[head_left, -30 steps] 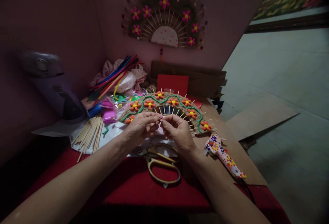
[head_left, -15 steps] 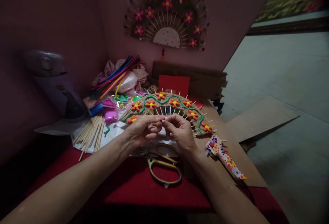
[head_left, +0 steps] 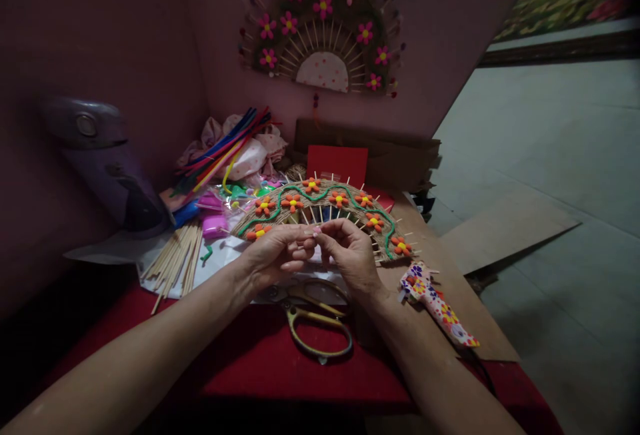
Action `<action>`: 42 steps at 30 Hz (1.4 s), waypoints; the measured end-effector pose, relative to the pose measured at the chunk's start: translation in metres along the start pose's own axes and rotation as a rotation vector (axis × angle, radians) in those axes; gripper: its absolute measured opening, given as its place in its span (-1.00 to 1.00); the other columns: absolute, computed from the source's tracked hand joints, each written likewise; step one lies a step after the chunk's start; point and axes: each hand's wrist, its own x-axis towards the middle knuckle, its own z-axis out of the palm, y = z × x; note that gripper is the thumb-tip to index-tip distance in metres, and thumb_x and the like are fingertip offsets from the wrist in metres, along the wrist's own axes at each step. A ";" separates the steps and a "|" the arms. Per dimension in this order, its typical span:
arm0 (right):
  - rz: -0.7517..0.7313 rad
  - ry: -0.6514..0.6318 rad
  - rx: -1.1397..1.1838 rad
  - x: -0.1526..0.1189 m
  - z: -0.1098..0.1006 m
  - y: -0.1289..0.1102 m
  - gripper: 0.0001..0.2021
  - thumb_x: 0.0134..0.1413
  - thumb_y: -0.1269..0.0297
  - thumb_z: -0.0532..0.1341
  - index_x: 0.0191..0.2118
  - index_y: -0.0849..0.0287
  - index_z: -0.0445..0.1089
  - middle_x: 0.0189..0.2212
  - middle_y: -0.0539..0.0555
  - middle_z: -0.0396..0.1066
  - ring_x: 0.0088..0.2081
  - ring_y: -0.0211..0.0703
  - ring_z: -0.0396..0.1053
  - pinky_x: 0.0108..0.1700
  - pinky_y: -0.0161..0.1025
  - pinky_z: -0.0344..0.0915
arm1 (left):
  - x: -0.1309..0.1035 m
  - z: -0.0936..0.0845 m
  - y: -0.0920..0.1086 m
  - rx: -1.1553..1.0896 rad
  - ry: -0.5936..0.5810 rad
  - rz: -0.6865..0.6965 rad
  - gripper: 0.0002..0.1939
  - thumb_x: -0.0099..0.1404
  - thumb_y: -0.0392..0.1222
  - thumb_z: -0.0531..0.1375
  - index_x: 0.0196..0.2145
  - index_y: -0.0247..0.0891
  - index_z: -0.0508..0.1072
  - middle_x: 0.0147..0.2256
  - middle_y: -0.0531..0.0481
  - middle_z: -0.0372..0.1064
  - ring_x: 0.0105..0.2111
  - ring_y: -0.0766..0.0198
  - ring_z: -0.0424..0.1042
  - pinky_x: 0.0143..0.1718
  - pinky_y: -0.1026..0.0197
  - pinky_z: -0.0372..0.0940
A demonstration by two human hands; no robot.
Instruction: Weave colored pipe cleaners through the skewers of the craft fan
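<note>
My left hand (head_left: 280,248) and my right hand (head_left: 347,252) meet fingertip to fingertip. Between them is a tiny pink piece (head_left: 317,230), perhaps modelling clay, mostly hidden by the fingers. Both hands are closed in a pinch, the other fingers curled. Just behind them lies a half-round fan (head_left: 327,190) wrapped in twine, with orange and yellow flowers, a wavy green strip and thin sticks poking out of its edge. Scissors (head_left: 320,335) with gold-coloured handles rest below the hands on the red cloth (head_left: 240,368).
Wooden sticks (head_left: 173,262) and a purple bottle (head_left: 113,168) stand left, near pink clay packs (head_left: 215,225) and coloured pipe cleaners (head_left: 230,148). A flower-patterned wrapped tool (head_left: 440,308) lies right on cardboard (head_left: 487,338). A similar fan (head_left: 323,35) hangs on the wall.
Almost nothing differs. The fingertips have shifted very slightly around the small pink piece, and the whole view has moved a little.
</note>
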 end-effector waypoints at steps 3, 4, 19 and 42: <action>-0.043 -0.016 -0.032 -0.001 0.001 0.002 -0.80 -0.09 0.23 0.30 -0.40 0.19 0.30 -0.53 -0.08 0.30 -0.61 -0.39 0.21 -0.63 -0.41 0.18 | -0.001 0.002 -0.001 0.035 0.005 0.022 -0.95 0.09 -0.37 0.21 -0.44 -0.41 0.38 -0.69 0.16 0.13 -0.77 0.59 0.00 -0.83 0.54 -0.11; -0.052 -0.019 -0.039 -0.002 0.001 0.002 -0.81 -0.07 0.23 0.29 -0.39 0.19 0.29 -0.52 -0.08 0.30 -0.61 -0.39 0.21 -0.63 -0.41 0.18 | -0.001 0.002 -0.002 0.052 0.009 0.037 -0.94 0.08 -0.36 0.22 -0.44 -0.40 0.38 -0.68 0.15 0.15 -0.77 0.59 0.03 -0.82 0.54 -0.09; -0.090 -0.072 -0.135 -0.006 -0.002 0.004 -0.85 0.11 0.19 0.15 -0.28 0.12 0.21 -0.53 -0.09 0.29 -0.54 -0.31 0.31 -0.51 -0.35 0.26 | -0.004 0.009 -0.010 0.317 -0.012 0.313 -0.80 0.07 -0.19 0.27 -0.40 -0.39 0.40 -0.53 0.03 0.36 -0.66 0.46 0.27 -0.74 0.42 0.14; -0.053 -0.083 -0.105 -0.004 -0.001 0.003 -0.81 0.03 0.17 0.22 -0.32 0.14 0.24 -0.53 -0.07 0.32 -0.54 -0.31 0.30 -0.48 -0.33 0.27 | -0.003 0.010 -0.012 0.361 0.114 0.336 -0.80 0.11 -0.16 0.22 -0.49 -0.36 0.34 -0.60 0.05 0.29 -0.73 0.47 0.21 -0.80 0.43 0.09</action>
